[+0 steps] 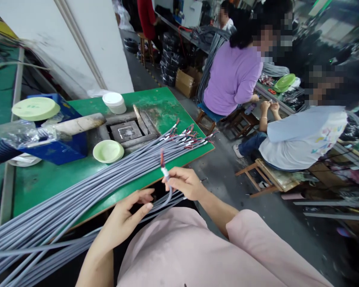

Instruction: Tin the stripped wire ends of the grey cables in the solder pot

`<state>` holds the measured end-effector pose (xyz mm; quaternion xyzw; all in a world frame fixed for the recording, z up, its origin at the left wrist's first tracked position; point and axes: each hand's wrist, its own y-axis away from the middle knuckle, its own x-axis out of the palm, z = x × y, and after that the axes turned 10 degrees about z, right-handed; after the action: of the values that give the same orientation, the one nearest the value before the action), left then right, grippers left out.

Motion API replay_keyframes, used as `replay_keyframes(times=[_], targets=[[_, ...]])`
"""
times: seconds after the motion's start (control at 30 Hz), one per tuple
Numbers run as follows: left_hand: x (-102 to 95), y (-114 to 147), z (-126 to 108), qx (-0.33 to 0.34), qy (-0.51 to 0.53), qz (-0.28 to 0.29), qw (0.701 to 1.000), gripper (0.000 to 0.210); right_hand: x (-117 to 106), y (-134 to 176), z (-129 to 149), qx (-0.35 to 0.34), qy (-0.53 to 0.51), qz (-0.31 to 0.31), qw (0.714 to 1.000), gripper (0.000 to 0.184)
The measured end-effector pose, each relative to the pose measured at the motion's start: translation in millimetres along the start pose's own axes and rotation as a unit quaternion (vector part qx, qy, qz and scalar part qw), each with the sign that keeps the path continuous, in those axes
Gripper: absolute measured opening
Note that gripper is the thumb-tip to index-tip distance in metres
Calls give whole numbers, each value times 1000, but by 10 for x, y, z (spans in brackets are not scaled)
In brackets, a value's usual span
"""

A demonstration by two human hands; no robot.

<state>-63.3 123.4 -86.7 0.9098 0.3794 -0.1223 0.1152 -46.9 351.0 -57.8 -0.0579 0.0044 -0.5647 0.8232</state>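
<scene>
My right hand (187, 182) pinches a grey cable (170, 196) just below its end. That end points up, with a white band and thin reddish wires fanning out above it. Close by on the left, my left hand (130, 213) has its fingers curved and thumb apart, and nothing shows in its grasp. Below the hands, more grey cables (60, 257) run across my lap. A thick bundle of grey cables (101, 185) lies along the green table (155, 101), its stripped ends with red and dark wires near the right edge.
On the table are a solder-pot-like block in a worn frame (124, 130), a pale green bowl (108, 151), a white lidded tub (114, 103) and a blue box-shaped hood (60, 149). To the right, co-workers sit on stools; one wears a purple top (231, 77).
</scene>
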Motion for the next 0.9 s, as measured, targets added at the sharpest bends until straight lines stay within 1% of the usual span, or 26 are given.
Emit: replay_keyframes(times=[0.07,0.13,0.2,0.27,0.37,0.43,0.53,0.67,0.8,0.9], targets=[[56,-40,-21,35,85,-68,993,34,90,-4,-49,17,43,47,998,25],[103,-89,-36,61,165,-140,974,22,164,-9,-102,17,85,83,993,22],[143,-141,-54,63,219,-190,955,17,215,-14,-136,14,106,106,989,21],[183,-186,-94,51,254,-198,945,17,251,-14,-141,19,110,103,988,22],[244,-251,-186,36,294,-175,939,19,290,-7,-118,41,126,51,990,24],[261,-305,-234,41,326,-181,927,23,293,-12,-114,54,131,25,990,26],[232,-375,-248,38,367,-195,909,28,261,-48,-145,54,111,36,992,25],[181,-380,-219,39,396,-244,885,30,230,-95,-194,62,96,59,992,25],[157,-360,-207,50,393,-280,875,29,245,-117,-197,76,100,58,990,25],[134,-372,-216,58,397,-292,868,30,261,-130,-181,82,110,61,989,24]])
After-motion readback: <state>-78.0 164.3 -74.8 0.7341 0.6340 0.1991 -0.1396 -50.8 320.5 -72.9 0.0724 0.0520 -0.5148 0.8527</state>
